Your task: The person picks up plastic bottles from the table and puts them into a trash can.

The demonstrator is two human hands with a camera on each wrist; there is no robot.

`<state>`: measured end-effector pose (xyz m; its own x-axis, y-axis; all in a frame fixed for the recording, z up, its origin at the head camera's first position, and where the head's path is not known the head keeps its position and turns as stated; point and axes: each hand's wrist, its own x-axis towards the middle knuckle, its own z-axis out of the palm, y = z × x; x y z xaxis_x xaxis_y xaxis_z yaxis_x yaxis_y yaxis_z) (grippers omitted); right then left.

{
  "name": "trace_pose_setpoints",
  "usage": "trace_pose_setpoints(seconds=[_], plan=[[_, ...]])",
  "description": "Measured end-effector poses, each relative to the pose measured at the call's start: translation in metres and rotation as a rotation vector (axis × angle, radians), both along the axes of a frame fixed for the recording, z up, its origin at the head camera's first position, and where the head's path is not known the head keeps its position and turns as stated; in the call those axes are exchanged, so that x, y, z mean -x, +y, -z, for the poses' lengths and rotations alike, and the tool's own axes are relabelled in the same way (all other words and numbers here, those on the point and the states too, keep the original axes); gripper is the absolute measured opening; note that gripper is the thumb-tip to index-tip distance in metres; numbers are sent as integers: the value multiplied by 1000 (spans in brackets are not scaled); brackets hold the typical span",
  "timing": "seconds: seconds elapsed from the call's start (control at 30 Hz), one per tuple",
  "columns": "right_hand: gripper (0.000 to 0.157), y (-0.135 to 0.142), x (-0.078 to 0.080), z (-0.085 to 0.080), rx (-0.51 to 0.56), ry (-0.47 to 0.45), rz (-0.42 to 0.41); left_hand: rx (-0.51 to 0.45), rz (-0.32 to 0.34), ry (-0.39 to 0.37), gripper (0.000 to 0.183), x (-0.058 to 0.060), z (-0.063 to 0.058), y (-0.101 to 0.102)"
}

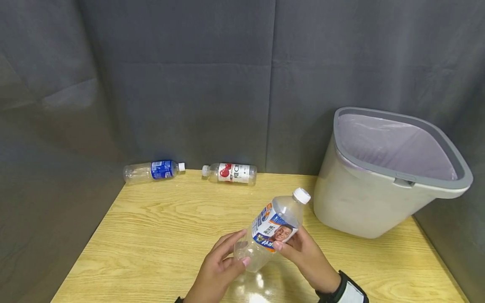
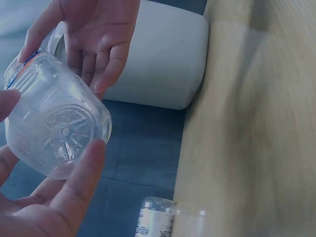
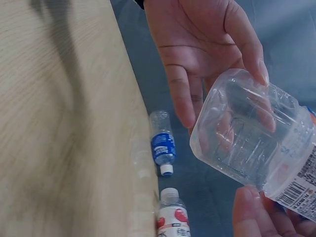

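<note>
Both hands hold a large clear plastic bottle (image 1: 261, 235) with a white cap and a blue, white and orange label. It is tilted, cap up and to the right, above the table. My left hand (image 1: 221, 267) grips the bottle's lower end, its thumb on the near side; the ribbed base (image 2: 64, 131) shows in the left wrist view. With the thumb on the label, my right hand (image 1: 308, 261) grips the bottle's right side; its other fingers are partly hidden behind the bottle. The right wrist view shows a barcode on the label (image 3: 301, 182).
On the wooden table (image 1: 159, 235), a blue-labelled bottle (image 1: 155, 170) lies at the back left. A bottle with a red and white label (image 1: 231, 173) lies beside it against the grey curtain (image 1: 182, 92). A lined bin (image 1: 352, 193) stands at the right.
</note>
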<state>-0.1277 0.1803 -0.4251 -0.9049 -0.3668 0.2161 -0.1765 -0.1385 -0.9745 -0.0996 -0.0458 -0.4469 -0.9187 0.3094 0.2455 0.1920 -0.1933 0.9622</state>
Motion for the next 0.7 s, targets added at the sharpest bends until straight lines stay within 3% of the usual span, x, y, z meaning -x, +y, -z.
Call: trace_pose_setpoints(seconds=[0.1,0.2,0.33,0.47,0.7], plan=[[57,1,1,-8,-31,19,27,94,-34,58,53,1,-10,0],[56,4,1,-17,-58,49,34,177,-67,95,55,0,-27,1],[58,16,2,-39,-52,145,27,218,-53,143,57,8,-46,2],[62,35,2,-80,-65,264,56,323,-75,237,57,37,-46,-7],[70,78,-8,-180,-232,486,171,716,-249,427,67,110,-54,-37]])
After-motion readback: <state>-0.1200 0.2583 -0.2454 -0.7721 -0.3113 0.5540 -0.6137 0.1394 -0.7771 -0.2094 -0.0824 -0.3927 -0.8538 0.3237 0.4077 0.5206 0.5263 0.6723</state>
